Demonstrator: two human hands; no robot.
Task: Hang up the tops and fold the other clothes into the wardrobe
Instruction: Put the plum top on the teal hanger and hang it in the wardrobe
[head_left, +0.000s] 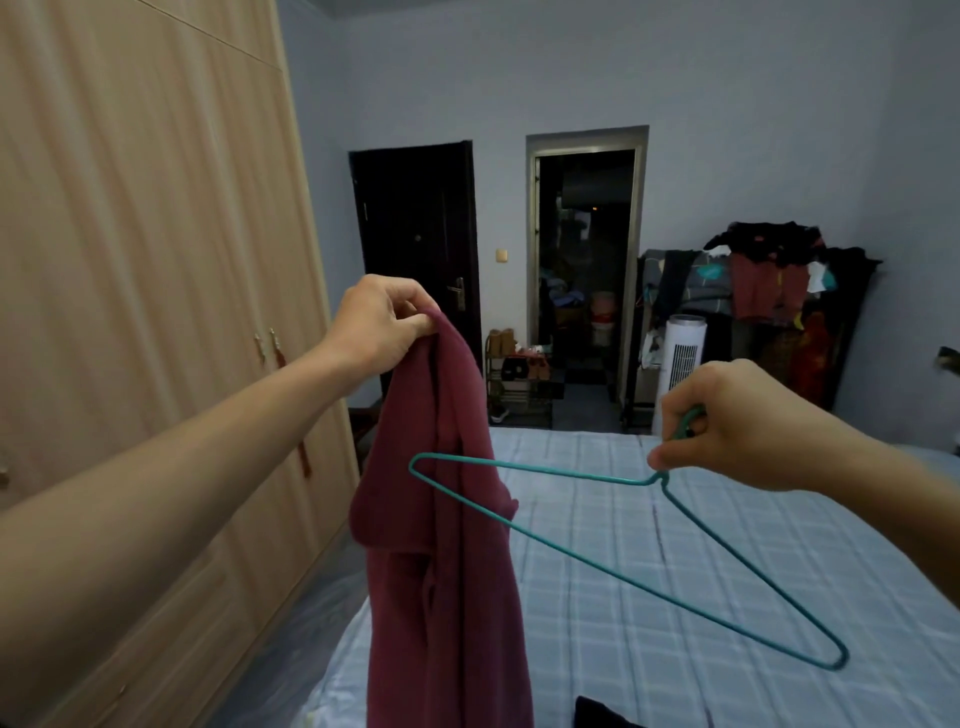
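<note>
The left hand (382, 325) is pinching a maroon top (441, 545) aloft over the checked bed (675, 571) while the right hand (727, 423) is gripping a teal wire hanger (623, 566) by its hook, one end overlapping the top.

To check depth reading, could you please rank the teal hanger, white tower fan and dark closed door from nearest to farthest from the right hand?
1. Teal hanger, held in the right hand.
2. White tower fan, behind it past the bed.
3. Dark closed door, far left.

Maroon top (447, 571) cut off at bottom edge; hanger (623, 566) hook hidden inside right hand (727, 426).
</note>
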